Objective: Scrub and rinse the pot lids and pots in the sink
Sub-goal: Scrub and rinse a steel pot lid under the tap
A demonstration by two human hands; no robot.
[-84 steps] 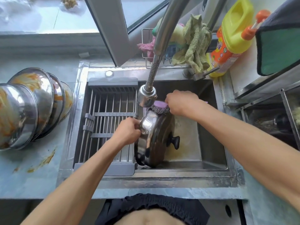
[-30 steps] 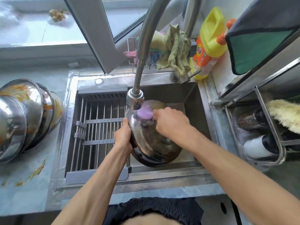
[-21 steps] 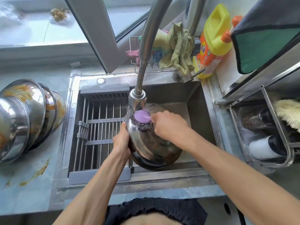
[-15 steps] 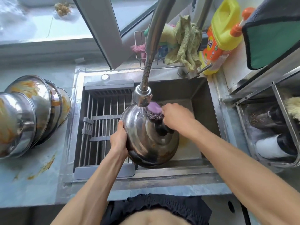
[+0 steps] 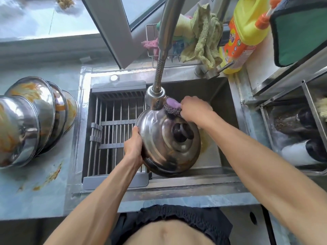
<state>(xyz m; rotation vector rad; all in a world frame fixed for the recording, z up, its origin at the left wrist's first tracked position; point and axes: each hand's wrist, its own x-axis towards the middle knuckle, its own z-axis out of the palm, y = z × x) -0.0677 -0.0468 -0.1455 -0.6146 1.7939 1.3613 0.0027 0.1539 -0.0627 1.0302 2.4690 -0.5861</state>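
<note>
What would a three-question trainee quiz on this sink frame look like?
1. True or false: the pot lid is turned with its black knob facing the camera.
2. Which hand grips the purple-handled steel scrubber? A) left B) right C) neither
3. Fill in: the stacked dirty steel bowls sit on the counter to the ___ of the sink.

Key: 1 true. 2 B: the right hand grips it while the left hand holds the lid's rim. 3 left.

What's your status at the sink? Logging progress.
Left hand grips pot lid rim. Right hand presses scrubber on lid's top edge under faucet. Nothing obstructing.
</note>
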